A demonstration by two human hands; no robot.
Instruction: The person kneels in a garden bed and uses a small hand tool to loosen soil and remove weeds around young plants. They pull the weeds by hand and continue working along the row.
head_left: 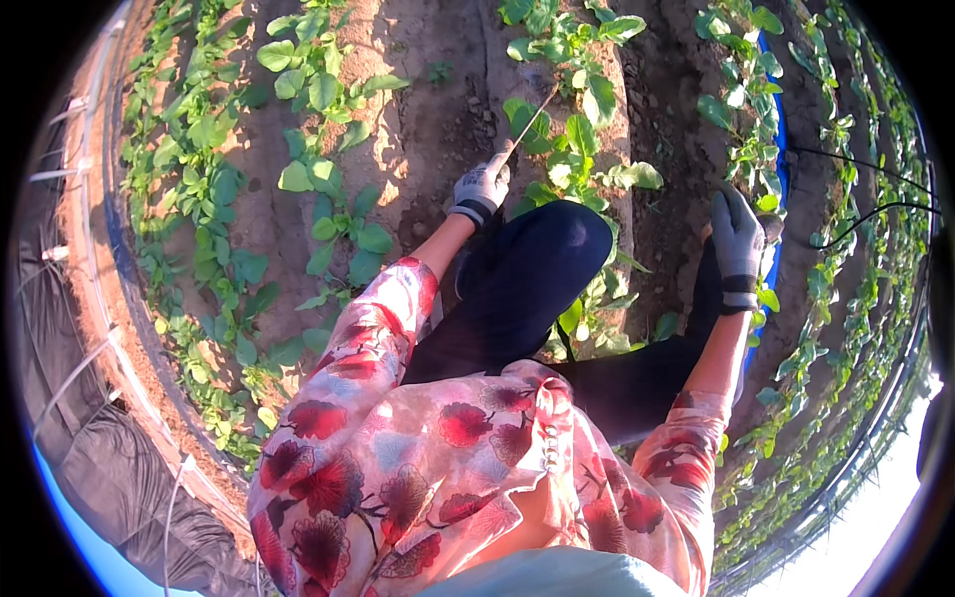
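Left hand (482, 187) closed around a thin rod (530, 121), tip among middle-row leafy plants (581, 139).
Apparently working between leaves; next calls for careful tip control. Right hand (737, 237) near blue strip (781, 149), grip unclear.

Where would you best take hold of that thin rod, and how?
Probably at its near end, coming from the person's side, as the gloved left hand does: the thin rod slants forward and right from there, and its far end is near leaves, which could crowd a grip.
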